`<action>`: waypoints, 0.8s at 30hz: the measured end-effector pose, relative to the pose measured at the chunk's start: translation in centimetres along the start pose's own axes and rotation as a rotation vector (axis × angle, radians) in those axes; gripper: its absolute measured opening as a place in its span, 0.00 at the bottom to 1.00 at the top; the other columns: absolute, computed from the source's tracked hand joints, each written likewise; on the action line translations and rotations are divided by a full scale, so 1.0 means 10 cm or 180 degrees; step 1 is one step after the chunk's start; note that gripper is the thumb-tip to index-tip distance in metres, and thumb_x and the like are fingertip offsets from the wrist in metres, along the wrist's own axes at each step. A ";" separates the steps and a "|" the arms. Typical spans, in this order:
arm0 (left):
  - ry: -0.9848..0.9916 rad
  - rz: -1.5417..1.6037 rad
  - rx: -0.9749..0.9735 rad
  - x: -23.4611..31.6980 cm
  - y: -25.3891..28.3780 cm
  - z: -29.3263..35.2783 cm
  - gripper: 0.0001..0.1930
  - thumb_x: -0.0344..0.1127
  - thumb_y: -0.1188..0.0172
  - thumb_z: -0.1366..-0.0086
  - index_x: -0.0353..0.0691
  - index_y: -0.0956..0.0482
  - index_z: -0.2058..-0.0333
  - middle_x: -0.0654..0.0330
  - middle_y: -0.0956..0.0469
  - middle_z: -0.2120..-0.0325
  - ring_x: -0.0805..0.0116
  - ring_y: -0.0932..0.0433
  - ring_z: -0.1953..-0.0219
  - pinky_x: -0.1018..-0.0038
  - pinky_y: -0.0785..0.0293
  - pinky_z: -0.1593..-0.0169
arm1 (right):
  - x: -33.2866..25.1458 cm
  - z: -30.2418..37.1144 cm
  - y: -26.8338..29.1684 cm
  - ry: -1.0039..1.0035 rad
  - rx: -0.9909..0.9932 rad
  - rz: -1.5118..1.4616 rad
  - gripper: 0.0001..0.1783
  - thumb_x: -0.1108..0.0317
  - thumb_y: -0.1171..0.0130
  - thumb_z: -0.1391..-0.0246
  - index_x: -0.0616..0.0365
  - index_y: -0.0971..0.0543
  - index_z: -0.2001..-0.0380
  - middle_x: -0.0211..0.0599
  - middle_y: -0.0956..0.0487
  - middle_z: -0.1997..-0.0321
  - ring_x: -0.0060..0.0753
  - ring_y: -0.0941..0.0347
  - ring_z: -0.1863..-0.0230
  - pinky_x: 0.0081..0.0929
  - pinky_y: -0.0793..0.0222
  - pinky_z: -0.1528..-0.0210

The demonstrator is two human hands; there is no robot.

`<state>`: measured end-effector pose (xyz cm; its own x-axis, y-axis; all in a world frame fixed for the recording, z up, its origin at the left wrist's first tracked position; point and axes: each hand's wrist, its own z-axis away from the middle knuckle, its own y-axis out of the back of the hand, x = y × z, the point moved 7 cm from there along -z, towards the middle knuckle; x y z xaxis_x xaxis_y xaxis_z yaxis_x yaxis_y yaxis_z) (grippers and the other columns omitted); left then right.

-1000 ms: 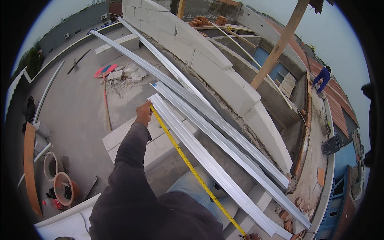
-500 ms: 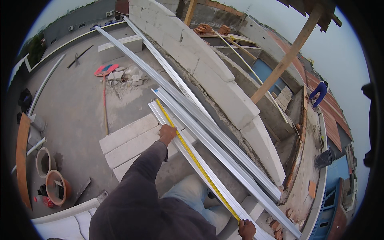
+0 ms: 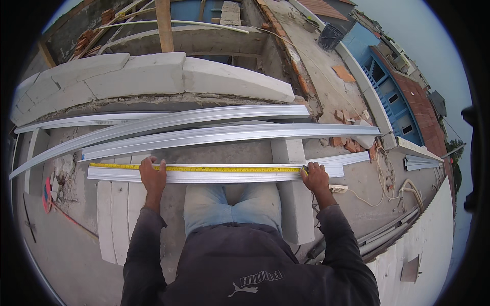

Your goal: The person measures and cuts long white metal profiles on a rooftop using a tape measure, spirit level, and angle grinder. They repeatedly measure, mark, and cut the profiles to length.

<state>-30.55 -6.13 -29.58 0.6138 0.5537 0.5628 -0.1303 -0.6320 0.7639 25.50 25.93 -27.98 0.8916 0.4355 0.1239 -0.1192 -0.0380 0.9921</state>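
Note:
A light metal channel [image 3: 224, 177] lies crosswise in front of my legs, over pale blocks. A yellow tape measure blade [image 3: 229, 169] is stretched along it, from near the channel's left end to my right hand. My left hand [image 3: 153, 176] is closed over the channel and the blade, thumb and fingers at the far edge. In my right hand [image 3: 315, 178], near the channel's right end, is the tape measure's case, mostly covered by the fingers. Just beyond lie more metal channels, a nearer one [image 3: 229, 133] and a farther one [image 3: 204, 115].
A low curved block wall [image 3: 138, 76] runs behind the channels. Pale blocks [image 3: 296, 214] stand beside my legs. To the right are broken bricks [image 3: 352, 145], a white power strip [image 3: 338, 188] with its cord, and grey pipes [image 3: 383, 232]. A red dustpan [image 3: 47, 194] lies left.
My view has swung to the right, so the channel now runs crosswise. My right hand has come fully into view. The tape stays stretched along the channel between my hands.

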 end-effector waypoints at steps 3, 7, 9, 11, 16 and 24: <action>-0.1202 0.0185 -0.0268 0.70 -0.36 0.23 0.20 0.42 0.28 0.37 0.40 0.20 0.51 0.52 0.20 0.53 0.51 0.24 0.44 0.53 0.30 0.39 | 0.11 0.06 -0.05 -0.0072 0.0250 -0.0024 0.25 0.44 0.38 0.38 0.56 0.22 0.55 0.42 0.20 0.54 0.51 0.23 0.50 0.48 0.19 0.54; -0.1859 0.0178 -0.1013 1.20 -0.92 0.47 0.21 0.43 0.29 0.37 0.41 0.19 0.49 0.52 0.19 0.52 0.50 0.24 0.43 0.52 0.32 0.38 | 0.21 0.04 -0.09 -0.0221 0.0432 0.0066 0.24 0.45 0.37 0.39 0.55 0.22 0.56 0.39 0.20 0.55 0.48 0.24 0.50 0.45 0.19 0.57; -0.1931 0.0171 -0.1181 1.28 -1.06 0.55 0.18 0.45 0.30 0.36 0.41 0.16 0.53 0.53 0.18 0.55 0.50 0.23 0.46 0.52 0.31 0.40 | 0.26 0.00 -0.08 -0.0222 0.0463 0.0080 0.25 0.43 0.37 0.39 0.55 0.22 0.56 0.38 0.21 0.55 0.48 0.25 0.49 0.46 0.21 0.55; -0.1783 0.0096 -0.1386 1.29 -1.19 0.59 0.16 0.45 0.31 0.36 0.41 0.15 0.55 0.53 0.17 0.57 0.51 0.22 0.48 0.51 0.31 0.42 | 0.30 -0.03 -0.05 -0.0336 0.0474 0.0170 0.27 0.41 0.37 0.40 0.55 0.23 0.55 0.40 0.21 0.54 0.50 0.25 0.50 0.48 0.22 0.55; -0.1847 0.0250 -0.1175 1.40 -1.27 0.62 0.12 0.44 0.31 0.36 0.44 0.13 0.60 0.55 0.15 0.60 0.51 0.20 0.51 0.52 0.30 0.44 | 0.48 0.04 -0.04 -0.0695 0.0406 0.0007 0.33 0.37 0.38 0.39 0.57 0.22 0.49 0.42 0.23 0.52 0.48 0.26 0.48 0.47 0.24 0.53; -0.1679 0.0289 -0.1137 1.78 -1.54 0.76 0.11 0.45 0.32 0.37 0.46 0.12 0.62 0.56 0.14 0.61 0.52 0.19 0.53 0.53 0.29 0.46 | 0.17 0.68 -0.47 -0.1922 0.0038 -0.4333 0.19 0.65 0.47 0.31 0.62 0.28 0.42 0.45 0.22 0.62 0.42 0.25 0.68 0.41 0.25 0.66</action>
<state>-11.70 9.32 -33.72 0.8768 0.1079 0.4687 -0.3952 -0.3939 0.8299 30.58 20.77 -32.34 0.3553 -0.2871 -0.8896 0.9341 0.0731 0.3495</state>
